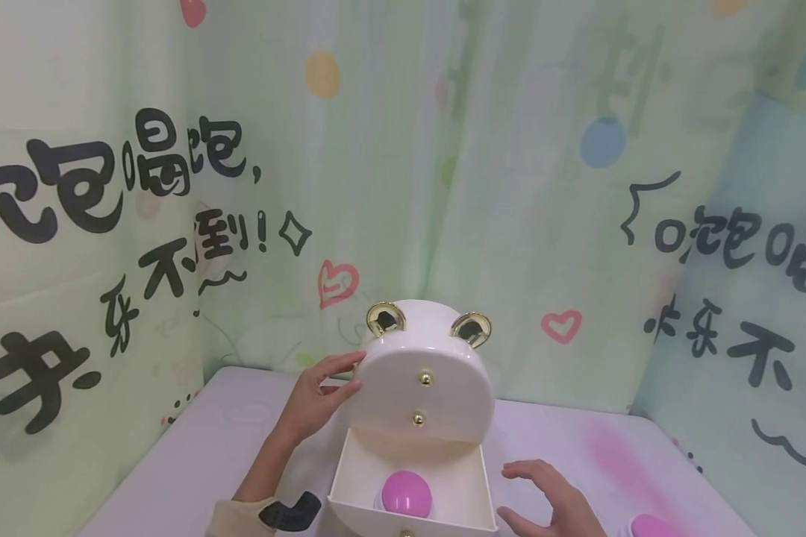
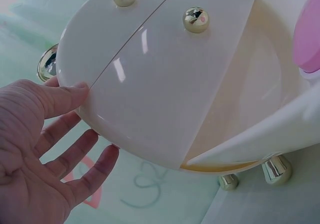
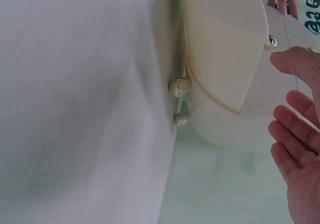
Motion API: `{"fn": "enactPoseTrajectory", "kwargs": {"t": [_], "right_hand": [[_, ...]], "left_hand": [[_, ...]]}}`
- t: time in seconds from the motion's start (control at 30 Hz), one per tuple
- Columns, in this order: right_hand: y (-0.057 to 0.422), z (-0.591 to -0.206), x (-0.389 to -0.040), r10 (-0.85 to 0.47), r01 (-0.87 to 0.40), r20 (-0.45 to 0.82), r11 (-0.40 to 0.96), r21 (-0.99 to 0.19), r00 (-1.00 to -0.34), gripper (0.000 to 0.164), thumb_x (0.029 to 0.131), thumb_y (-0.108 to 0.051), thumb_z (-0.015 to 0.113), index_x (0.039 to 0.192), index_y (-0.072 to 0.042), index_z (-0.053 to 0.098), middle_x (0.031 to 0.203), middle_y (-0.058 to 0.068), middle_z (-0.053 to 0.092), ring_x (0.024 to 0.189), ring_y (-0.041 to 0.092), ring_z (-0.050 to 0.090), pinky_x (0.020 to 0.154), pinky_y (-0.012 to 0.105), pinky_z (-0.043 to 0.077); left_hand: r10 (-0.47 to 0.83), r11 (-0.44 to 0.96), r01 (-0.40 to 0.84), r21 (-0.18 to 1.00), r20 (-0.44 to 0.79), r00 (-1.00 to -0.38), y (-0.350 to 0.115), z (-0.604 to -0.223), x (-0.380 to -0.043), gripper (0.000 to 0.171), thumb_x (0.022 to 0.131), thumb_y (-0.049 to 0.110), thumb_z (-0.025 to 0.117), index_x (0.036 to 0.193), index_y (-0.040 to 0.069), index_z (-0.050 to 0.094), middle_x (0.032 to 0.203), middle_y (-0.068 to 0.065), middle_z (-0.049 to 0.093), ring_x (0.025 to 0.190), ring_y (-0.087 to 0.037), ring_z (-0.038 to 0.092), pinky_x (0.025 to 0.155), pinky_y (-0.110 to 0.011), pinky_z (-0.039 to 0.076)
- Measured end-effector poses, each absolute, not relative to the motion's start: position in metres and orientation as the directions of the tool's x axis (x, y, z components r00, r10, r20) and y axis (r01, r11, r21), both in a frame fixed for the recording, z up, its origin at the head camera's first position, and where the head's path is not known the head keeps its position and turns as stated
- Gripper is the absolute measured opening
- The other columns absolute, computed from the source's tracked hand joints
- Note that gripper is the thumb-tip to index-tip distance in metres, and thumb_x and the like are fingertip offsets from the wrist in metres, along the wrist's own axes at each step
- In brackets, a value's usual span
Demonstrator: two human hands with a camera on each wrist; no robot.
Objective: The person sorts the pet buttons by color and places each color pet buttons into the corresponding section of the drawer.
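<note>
A white, round-topped storage box (image 1: 389, 391) with two gold-rimmed, eye-like ornaments on top stands on the table. Its bottom drawer (image 1: 460, 477) is pulled out, and a container with a shiny pink domed top (image 1: 406, 494) sits inside. My left hand (image 1: 316, 399) touches the box's left side, with the thumb (image 2: 75, 95) at the front edge and the other fingers spread along the rounded side. Beside the drawer's right wall, my right hand (image 1: 554, 503) is held with thumb and fingers apart and nothing between them.
Another pink-topped object (image 1: 651, 526) is cut off at the lower right edge. The pale table (image 1: 551, 432) has a pink smear on its right part. Printed curtains (image 1: 389, 186) hang close behind and on both sides.
</note>
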State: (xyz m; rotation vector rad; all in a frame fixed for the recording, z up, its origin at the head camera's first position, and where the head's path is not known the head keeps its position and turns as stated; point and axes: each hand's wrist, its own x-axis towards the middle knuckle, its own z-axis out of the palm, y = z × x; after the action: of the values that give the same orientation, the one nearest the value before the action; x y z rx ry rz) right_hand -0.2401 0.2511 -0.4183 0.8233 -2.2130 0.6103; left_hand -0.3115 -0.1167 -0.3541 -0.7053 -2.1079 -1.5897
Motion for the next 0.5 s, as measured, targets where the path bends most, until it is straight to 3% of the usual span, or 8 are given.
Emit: {"fn": "enactPoseTrajectory", "kwargs": {"t": [0.13, 0.3, 0.5], "right_hand": [[0.257, -0.419, -0.235, -0.284, -0.613, 0.729, 0.756, -0.230, -0.623, 0.056, 0.059, -0.023, 0.092, 0.107, -0.026, 0.064, 0.102, -0.019, 0.062, 0.092, 0.000, 0.059, 0.082, 0.002, 0.039], [0.266, -0.419, -0.231, -0.243, -0.548, 0.696, 0.797, -0.254, -0.676, 0.053, 0.063, -0.028, 0.090, 0.107, -0.027, 0.063, 0.102, -0.019, 0.062, 0.091, -0.001, 0.058, 0.080, 0.003, 0.039], [0.272, -0.423, -0.226, -0.161, -0.445, 0.610, 0.825, -0.348, -0.776, 0.049, 0.066, -0.029, 0.088, 0.106, -0.031, 0.061, 0.102, -0.021, 0.061, 0.085, -0.002, 0.058, 0.073, 0.016, 0.051]], "left_hand": [[0.148, 0.221, 0.615, 0.757, 0.597, -0.788, -0.116, -0.354, -0.311, 0.043, 0.087, 0.004, 0.068, 0.129, 0.004, 0.059, 0.130, -0.015, 0.058, 0.116, -0.038, 0.056, 0.083, -0.042, 0.055], [0.151, 0.213, 0.616, 0.758, 0.597, -0.788, -0.117, -0.354, -0.311, 0.044, 0.087, 0.004, 0.068, 0.129, 0.004, 0.059, 0.130, -0.016, 0.057, 0.116, -0.039, 0.056, 0.082, -0.038, 0.056], [0.156, 0.211, 0.610, 0.763, 0.590, -0.792, -0.117, -0.353, -0.311, 0.044, 0.087, 0.003, 0.068, 0.129, 0.003, 0.059, 0.130, -0.016, 0.057, 0.116, -0.039, 0.056, 0.082, -0.038, 0.056]]}}
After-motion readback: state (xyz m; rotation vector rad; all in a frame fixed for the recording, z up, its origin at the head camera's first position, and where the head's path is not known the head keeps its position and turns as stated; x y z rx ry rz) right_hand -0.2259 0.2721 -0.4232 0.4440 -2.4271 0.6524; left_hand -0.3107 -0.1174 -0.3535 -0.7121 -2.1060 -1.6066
